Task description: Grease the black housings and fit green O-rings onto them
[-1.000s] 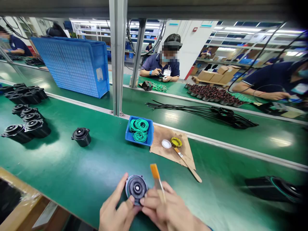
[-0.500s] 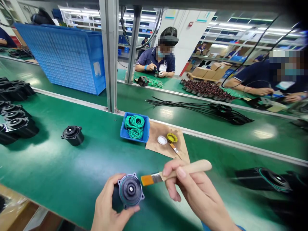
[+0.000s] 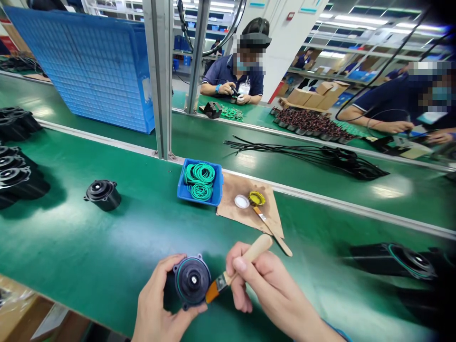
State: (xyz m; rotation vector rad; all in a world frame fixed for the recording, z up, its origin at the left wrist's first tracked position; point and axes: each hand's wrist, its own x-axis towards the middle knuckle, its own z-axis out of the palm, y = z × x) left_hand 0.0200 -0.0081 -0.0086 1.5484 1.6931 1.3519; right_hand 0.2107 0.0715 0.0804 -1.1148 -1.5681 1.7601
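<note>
My left hand [image 3: 156,304] is closed around a round black motor housing [image 3: 191,281] with a green ring set in its face, held just above the green belt at the near edge. My right hand [image 3: 263,289] grips a small brush [image 3: 237,273] by its wooden handle. The brush's orange bristles touch the housing's lower right rim.
A blue tray of green rings [image 3: 200,180] sits beside brown paper [image 3: 249,209] bearing a yellow pot, a white lid and a second brush. One black housing [image 3: 102,194] stands alone at left, several more further left. Another housing [image 3: 395,259] lies at right. Other people work across the belt.
My right hand swung the brush from upright to level, then tilted its bristles down onto the housing's rim. My left hand kept hold of the housing throughout.
</note>
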